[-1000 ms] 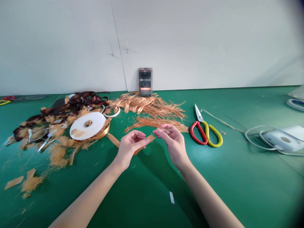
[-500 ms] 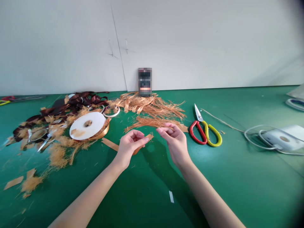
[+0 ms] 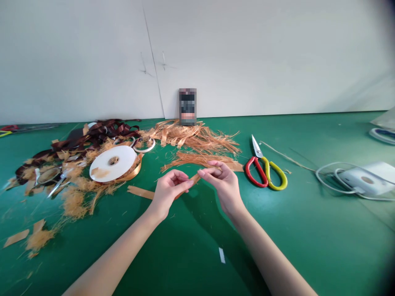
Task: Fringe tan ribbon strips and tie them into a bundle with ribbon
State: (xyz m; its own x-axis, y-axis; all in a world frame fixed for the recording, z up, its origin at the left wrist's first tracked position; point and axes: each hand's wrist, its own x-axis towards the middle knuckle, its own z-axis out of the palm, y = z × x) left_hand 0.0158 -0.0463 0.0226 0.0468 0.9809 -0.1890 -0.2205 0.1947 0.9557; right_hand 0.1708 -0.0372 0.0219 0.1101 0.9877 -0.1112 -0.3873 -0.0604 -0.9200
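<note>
"Ribbon [image 3: 141, 192], where is it?"

"Above the middle of my green bench [image 3: 324, 230], pinched in my left hand [image 3: 169, 188]; my right hand [image 3: 227, 187] pinches its end."

"And around you?"

"White wall [image 3: 262, 57] along the bench's back edge, tan scraps [image 3: 17, 237] toward its left edge."

Workshop, green worktable [image 3: 308, 246], ribbon spool [image 3: 103, 161], scissors [image 3: 266, 169]
</note>
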